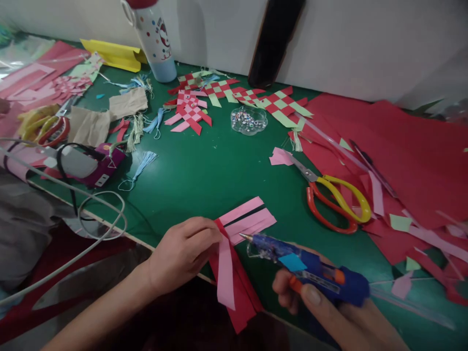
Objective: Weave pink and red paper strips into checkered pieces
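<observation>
My left hand (183,251) pinches the corner of a half-woven piece of pink and red paper strips (237,243) at the near edge of the green table (204,170). My right hand (321,304) grips a blue glue gun (310,268), a finger on its orange trigger. The metal nozzle points left and almost touches the pink strips beside my left fingertips.
Scissors with red and yellow handles (332,197) lie to the right on red paper sheets (402,151). Finished woven paper pieces (226,97), a clear dish of beads (248,119) and a white bottle (157,39) stand at the back. A purple glue gun (95,163) with cables lies left.
</observation>
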Available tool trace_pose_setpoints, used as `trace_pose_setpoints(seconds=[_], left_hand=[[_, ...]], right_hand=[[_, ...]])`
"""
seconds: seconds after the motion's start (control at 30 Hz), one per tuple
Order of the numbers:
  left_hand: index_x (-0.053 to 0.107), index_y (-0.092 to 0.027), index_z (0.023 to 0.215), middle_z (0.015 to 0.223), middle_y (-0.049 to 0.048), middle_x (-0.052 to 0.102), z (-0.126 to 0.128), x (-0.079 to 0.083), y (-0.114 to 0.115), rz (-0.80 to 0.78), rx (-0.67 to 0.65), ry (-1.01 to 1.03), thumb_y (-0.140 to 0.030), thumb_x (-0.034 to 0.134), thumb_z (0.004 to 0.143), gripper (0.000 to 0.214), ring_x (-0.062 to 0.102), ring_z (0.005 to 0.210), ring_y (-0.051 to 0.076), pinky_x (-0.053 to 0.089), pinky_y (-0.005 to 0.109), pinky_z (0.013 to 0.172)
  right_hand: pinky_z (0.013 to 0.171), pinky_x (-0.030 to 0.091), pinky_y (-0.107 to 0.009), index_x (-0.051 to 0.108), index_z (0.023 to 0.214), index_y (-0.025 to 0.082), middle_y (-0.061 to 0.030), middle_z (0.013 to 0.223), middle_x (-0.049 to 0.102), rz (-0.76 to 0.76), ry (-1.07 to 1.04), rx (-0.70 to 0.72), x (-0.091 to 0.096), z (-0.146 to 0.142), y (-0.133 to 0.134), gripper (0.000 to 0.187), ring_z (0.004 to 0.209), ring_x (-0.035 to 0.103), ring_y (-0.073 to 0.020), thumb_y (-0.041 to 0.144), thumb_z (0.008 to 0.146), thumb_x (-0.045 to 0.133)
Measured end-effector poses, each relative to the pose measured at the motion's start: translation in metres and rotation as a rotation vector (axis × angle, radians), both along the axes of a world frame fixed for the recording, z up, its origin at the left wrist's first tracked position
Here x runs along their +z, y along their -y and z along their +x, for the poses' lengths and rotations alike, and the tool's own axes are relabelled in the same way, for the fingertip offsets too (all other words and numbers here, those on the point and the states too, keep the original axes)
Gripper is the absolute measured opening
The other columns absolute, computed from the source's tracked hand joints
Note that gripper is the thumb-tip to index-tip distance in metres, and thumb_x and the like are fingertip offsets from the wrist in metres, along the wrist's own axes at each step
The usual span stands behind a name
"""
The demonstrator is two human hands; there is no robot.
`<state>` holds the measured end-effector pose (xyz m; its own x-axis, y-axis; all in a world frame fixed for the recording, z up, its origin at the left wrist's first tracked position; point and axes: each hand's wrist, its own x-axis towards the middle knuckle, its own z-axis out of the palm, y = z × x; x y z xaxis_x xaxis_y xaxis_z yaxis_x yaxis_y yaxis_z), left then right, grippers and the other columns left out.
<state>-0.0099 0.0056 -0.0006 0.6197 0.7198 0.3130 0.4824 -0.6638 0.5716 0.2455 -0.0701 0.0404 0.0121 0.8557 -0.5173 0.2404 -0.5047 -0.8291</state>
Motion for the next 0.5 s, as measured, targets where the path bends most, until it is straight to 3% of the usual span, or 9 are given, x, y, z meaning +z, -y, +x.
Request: trace_pose_setpoints(seconds=[0.27,0.4,0.5], left_hand=[[0.061,-0.017,0.097,0.093,0.0051,0.068,-0.001,-0.004,0.0,-0.018,-0.018,0.071,-0.011,0.052,0.093,0.012,0.065,0.089,0.014,0.055,0.025,0.079],[0.061,-0.017,0.098,0.097,0.0054,0.068,-0.002,-0.006,0.0,-0.024,-0.023,0.066,-0.011,0.051,0.093,0.012,0.064,0.09,0.015,0.055,0.026,0.079],[0.06,-0.017,0.099,0.098,0.0053,0.068,-0.002,-0.006,0.0,-0.024,-0.018,0.064,-0.012,0.052,0.093,0.011,0.064,0.09,0.015,0.055,0.026,0.079]], right_hand=[[0.047,0.048,-0.022,0.061,0.09,0.023,0.0027,0.062,0.059,-0.123,0.075,0.142,0.001,-0.021,-0.02,0.04,0.049,0.055,-0.0106,0.061,0.084,0.051],[0.041,0.043,-0.02,0.062,0.091,0.025,0.0062,0.049,0.05,-0.084,0.129,0.212,0.006,-0.018,-0.024,0.036,0.04,0.048,-0.01,0.058,0.084,0.051],[0.037,0.039,-0.02,0.063,0.089,0.026,0.0048,0.049,0.053,-0.038,0.146,0.269,0.007,-0.015,-0.025,0.032,0.04,0.05,-0.011,0.055,0.085,0.05]])
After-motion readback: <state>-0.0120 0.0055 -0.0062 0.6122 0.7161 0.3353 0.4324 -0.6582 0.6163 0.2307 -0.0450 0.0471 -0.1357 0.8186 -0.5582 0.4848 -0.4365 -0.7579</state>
